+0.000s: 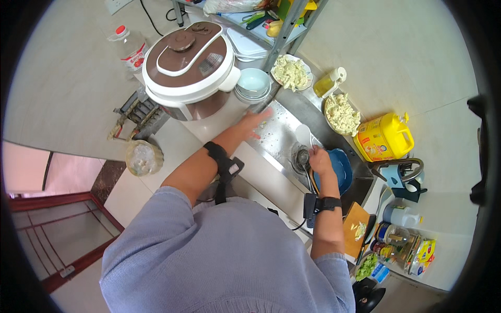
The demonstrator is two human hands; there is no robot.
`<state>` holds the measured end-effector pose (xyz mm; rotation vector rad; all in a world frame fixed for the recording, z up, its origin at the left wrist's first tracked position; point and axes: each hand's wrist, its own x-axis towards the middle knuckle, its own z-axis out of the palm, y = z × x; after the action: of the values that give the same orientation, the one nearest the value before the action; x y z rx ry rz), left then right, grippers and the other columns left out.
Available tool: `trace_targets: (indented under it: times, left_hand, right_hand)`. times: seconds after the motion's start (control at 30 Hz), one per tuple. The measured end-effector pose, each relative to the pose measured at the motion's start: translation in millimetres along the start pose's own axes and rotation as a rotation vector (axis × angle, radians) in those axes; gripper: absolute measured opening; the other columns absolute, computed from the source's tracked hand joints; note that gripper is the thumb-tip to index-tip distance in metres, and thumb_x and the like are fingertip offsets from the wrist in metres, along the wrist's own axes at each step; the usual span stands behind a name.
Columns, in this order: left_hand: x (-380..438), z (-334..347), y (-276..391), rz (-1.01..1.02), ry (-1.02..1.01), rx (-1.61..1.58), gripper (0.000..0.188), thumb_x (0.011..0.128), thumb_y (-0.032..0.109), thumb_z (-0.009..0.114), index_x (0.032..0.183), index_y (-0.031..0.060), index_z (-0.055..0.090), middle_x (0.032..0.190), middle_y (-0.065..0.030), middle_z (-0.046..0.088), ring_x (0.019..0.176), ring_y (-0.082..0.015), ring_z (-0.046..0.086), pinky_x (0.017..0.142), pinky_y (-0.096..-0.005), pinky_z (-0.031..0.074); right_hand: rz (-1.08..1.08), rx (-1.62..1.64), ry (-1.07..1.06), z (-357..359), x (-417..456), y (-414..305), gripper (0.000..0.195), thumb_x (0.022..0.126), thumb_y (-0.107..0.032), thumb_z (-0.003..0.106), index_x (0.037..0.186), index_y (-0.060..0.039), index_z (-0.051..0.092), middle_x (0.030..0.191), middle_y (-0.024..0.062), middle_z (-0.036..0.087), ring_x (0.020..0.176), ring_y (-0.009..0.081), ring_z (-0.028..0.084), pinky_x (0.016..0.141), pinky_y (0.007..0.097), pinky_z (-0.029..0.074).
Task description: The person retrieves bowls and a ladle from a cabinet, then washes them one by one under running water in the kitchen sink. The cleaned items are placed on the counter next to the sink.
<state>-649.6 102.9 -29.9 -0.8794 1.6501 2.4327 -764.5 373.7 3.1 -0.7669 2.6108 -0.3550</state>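
Note:
My right hand (pixel 321 159) is closed around the handle of a white rice paddle (pixel 303 134), whose broad head points away from me over the stainless-steel sink (pixel 276 135). Fingers spread and holding nothing, my left hand (pixel 253 124) is over the sink's left end. Small food scraps lie on the metal beneath it. Just left of my right hand is the round drain strainer (pixel 300 155), with a thin metal utensil handle running from it towards me. A blue plastic basin (pixel 341 172) sits in the sink, partly hidden behind my right hand and forearm.
A brown-and-white electric pressure cooker (pixel 188 58) and stacked bowls (pixel 253 83) stand left. Behind the sink are two dishes of torn cauliflower-like pieces (pixel 290 74) (pixel 341 113), an oil dispenser (pixel 329 83) and a yellow oil jug (pixel 382 137). A cutting board (pixel 354 225) and knife (pixel 370 231) lie right.

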Motion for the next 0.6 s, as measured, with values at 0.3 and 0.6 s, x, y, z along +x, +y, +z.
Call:
trace_targets:
  times: [0.3,0.6]
  left_hand:
    - [56,-40,46,-0.05,0.318,-0.858,0.069,0.073,0.02,0.064,0.132,0.0119,0.028,0.137,-0.0148,0.021,0.121,-0.0432,0.028,0.082,-0.0637,0.042]
    - [54,-36,48,0.019,0.404,-0.786,0.045,0.073,-0.005,0.047,0.117,0.0019,0.037,0.121,-0.019,0.039,0.102,-0.04,0.048,0.069,-0.0522,0.056]
  right_hand:
    - [0.021,0.42,-0.043,29,37,-86,0.029,0.087,-0.019,0.048,0.102,0.0047,0.056,0.077,0.0246,0.062,0.072,0.0351,0.062,0.07,0.0406,0.047]
    - [0.193,0.75,-0.029,20,36,-90,0.03,0.086,-0.02,0.054,0.1,0.0069,0.055,0.063,0.0067,0.055,0.055,0.0137,0.05,0.053,0.0285,0.041]
